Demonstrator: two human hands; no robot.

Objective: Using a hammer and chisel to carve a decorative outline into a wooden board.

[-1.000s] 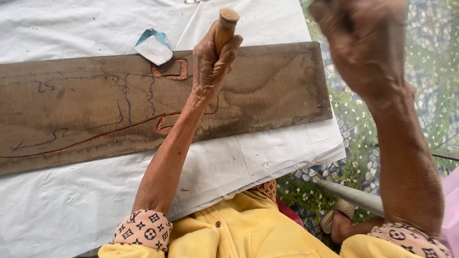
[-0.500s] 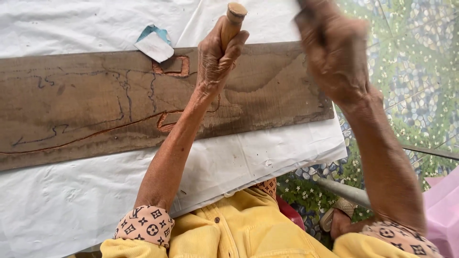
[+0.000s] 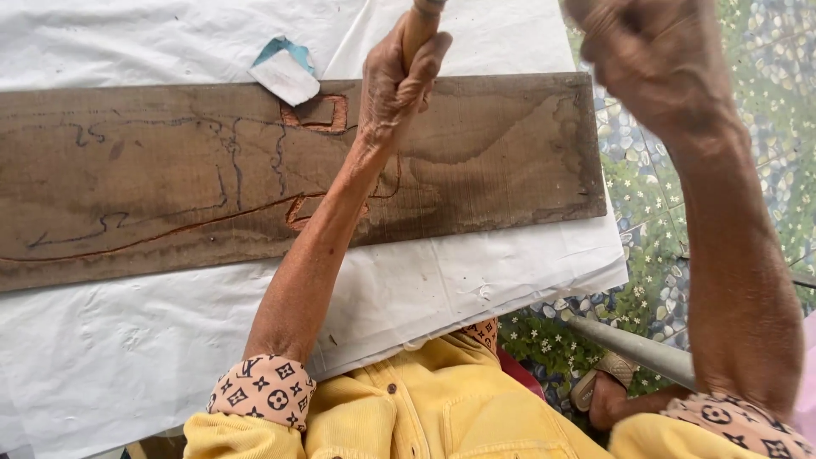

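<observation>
over the bench (image 3: pixel 127 357), head view: left hand (image 3: pixel 395 81) fisted around a wooden tool handle (image 3: pixel 419 30), held upright on the plank (image 3: pixel 510 153) beside a carved, reddish outline (image 3: pixel 316 115). right hand (image 3: pixel 650 59) raised at top right, blurred, looks clenched; can't tell what's in it. plank lies on white sheeting (image 3: pixel 476 280); paper scrap (image 3: pixel 285 72) at its far edge.
</observation>
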